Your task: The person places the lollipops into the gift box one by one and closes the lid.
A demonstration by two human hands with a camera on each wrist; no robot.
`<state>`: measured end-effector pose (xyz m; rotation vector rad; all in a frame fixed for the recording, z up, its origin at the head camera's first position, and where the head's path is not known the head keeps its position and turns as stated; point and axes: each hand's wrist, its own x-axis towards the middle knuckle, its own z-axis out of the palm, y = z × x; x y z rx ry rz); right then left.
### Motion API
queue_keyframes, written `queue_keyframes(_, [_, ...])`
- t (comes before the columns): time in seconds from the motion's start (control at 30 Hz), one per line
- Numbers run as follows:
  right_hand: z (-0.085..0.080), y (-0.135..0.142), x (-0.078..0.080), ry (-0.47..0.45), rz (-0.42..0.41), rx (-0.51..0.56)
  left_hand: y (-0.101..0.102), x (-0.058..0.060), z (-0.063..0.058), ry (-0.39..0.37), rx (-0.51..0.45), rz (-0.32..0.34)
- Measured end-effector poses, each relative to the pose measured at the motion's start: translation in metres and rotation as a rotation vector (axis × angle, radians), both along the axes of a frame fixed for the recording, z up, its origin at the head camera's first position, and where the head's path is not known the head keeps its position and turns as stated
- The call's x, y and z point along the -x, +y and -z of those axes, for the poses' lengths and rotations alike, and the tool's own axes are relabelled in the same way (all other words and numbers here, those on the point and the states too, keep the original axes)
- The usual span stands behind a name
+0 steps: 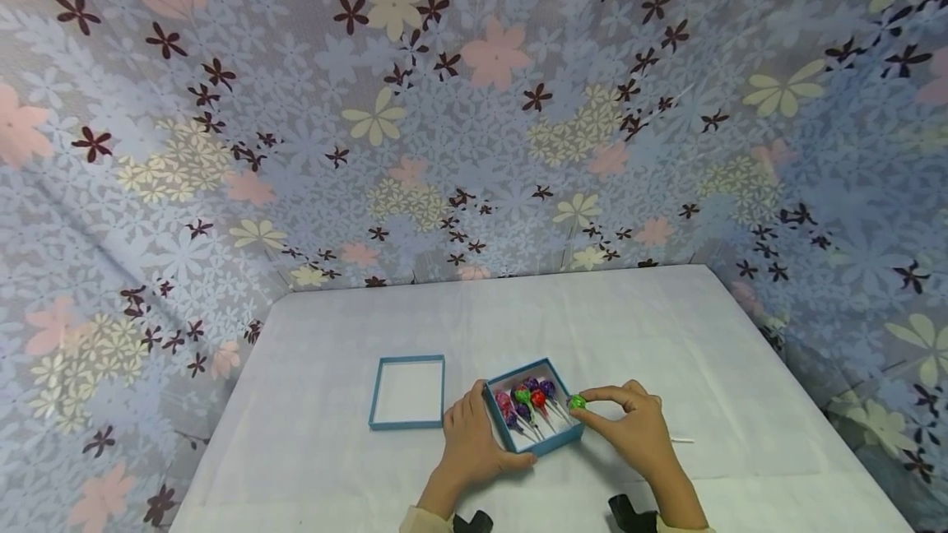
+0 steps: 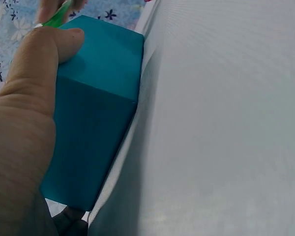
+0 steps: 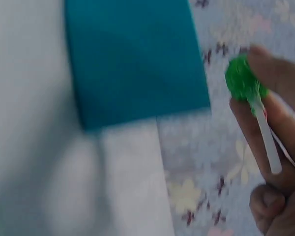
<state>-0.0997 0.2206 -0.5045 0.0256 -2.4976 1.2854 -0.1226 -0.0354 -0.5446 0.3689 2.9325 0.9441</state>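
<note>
A blue box [image 1: 557, 444] with a white inside stands on the table, holding several lollipops [image 1: 538, 399] in red, purple, green and pink wrappers, white sticks toward the front right. My left hand [image 1: 470, 438] grips the box, fingers along its left side and thumb at the front corner; the left wrist view shows the thumb [image 2: 39, 64] against the blue wall. By the box's right edge, my right hand [image 1: 633, 426] pinches a green lollipop [image 3: 243, 78] by its wrapped head between thumb and fingers. Its white stick points down toward the palm in the right wrist view.
A blue-rimmed white lid [image 1: 406, 426] lies flat left of the box. A white stick [image 1: 683, 440] shows on the table just right of my right wrist, its other end hidden. White cloth covers the table [image 1: 333, 327]; flowered fabric [image 1: 474, 146] hangs behind and at the sides.
</note>
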Motion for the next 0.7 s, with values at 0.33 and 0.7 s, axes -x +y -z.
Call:
queue_keyframes(0.33, [-0.015,-0.048,0.016,0.021,0.025,0.032,0.000,0.001,0.002,0.016,0.014,0.004])
queue_keyframes(0.7, [-0.021,-0.073,0.025,-0.015,0.010,0.057,-0.001,0.000,0.002,0.032,0.018,0.005])
